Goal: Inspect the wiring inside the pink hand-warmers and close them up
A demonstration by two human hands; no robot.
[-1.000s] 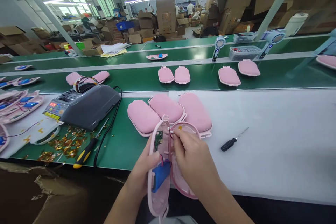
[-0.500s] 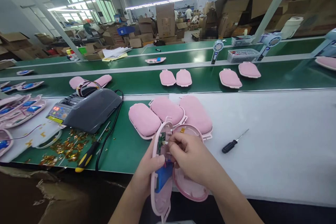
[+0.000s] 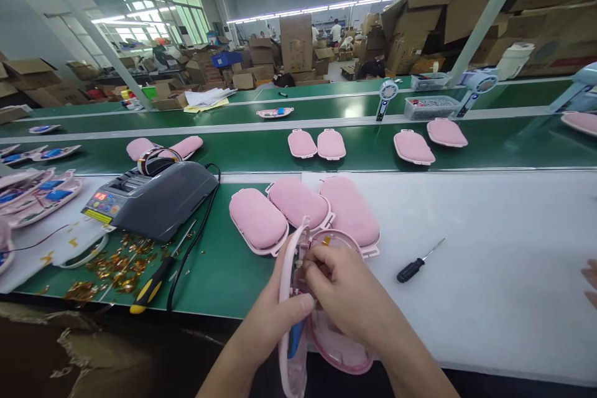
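1. The open pink case (image 3: 293,370) stood at the near edge of the worktop (image 3: 219,280), its left half tipped up on edge and its right half (image 3: 347,357) lying open beside it.
2. The left hand (image 3: 277,311) gripped the left half, thumb on the inner side, over the blue battery (image 3: 295,339).
3. The right hand (image 3: 347,286) bent inward at the circuit board (image 3: 297,257); its thumb and index finger stood narrow, but I could not tell whether they had closed on anything.
4. The step in hand looked like fine work at the board, inside the case.
5. The next move seemed to call for a steady left grip and a light, exact right touch, sparing any thin wires.
6. Three closed pink cases (image 3: 298,202) sat just beyond; a small screwdriver (image 3: 411,270) lay to the right, and another person's hand (image 3: 591,280) showed at the right edge.
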